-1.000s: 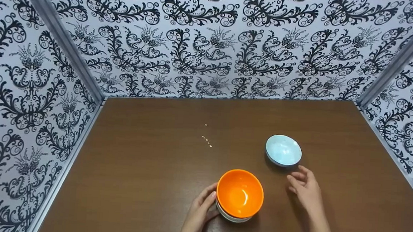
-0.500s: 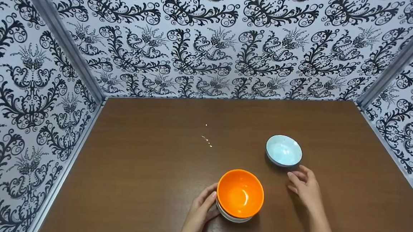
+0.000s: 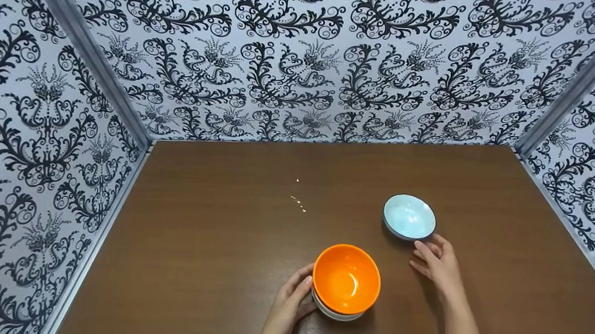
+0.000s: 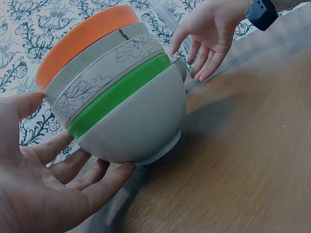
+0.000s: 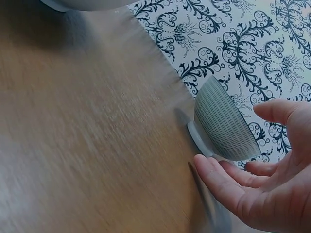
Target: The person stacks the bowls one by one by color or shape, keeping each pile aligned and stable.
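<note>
A stack of several nested bowls stands at the table's front, an orange bowl (image 3: 345, 276) on top. In the left wrist view, grey and leaf-patterned bowls (image 4: 109, 73), a green rim (image 4: 119, 96) and a plain white bowl (image 4: 141, 116) show below it. My left hand (image 3: 287, 298) holds the stack's left side, thumb near the upper rims and fingers along the lower bowls. Farther right is a small bowl (image 3: 409, 216), pale blue inside with a green-dashed outside (image 5: 223, 124). My right hand (image 3: 444, 264) is at its near right side, fingers loosely spread, fingertips right by its rim and foot.
The brown wooden table (image 3: 210, 244) is bordered by walls with black-and-white scroll wallpaper (image 3: 304, 59). Several tiny bright specks (image 3: 298, 202) show mid-table. A dark wristband (image 4: 262, 14) is on the right wrist.
My right hand has moved slightly up toward the small bowl, its thumb now closer to the rim. The left hand and the stack have not visibly moved.
</note>
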The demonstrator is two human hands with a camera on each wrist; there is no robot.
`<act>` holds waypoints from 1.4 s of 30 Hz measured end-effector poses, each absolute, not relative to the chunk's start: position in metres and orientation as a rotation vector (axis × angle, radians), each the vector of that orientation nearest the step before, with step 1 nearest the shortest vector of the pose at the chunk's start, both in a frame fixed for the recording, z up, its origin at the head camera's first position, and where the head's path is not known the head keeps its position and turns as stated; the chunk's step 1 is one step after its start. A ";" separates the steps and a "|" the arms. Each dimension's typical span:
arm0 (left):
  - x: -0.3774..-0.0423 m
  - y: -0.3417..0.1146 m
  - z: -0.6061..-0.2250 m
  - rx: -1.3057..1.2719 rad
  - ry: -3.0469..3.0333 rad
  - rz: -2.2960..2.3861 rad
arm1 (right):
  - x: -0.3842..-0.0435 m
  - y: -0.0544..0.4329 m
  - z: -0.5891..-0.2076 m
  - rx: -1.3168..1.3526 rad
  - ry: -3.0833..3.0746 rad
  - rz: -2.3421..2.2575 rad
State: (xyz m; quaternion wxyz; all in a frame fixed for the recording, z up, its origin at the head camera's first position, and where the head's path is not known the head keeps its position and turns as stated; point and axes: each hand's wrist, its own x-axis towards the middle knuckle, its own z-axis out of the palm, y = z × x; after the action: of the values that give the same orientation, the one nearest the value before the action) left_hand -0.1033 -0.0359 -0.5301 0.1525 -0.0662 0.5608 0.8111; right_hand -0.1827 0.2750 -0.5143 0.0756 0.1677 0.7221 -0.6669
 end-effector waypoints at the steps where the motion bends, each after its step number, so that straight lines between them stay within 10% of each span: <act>1: -0.103 -0.036 -0.530 -0.190 1.611 2.328 | -0.183 0.275 -0.514 0.499 2.161 -1.999; 42: -0.105 -0.036 -0.527 -0.197 1.625 2.305 | -0.202 0.259 -0.522 0.560 1.841 -2.319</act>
State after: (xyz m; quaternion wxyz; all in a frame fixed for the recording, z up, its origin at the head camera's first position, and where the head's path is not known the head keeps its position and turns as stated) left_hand -0.1051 -0.0360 -0.5271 0.1566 -0.0688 0.5677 0.8053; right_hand -0.2019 0.2590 -0.5217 0.0640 0.1856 0.6097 -0.7679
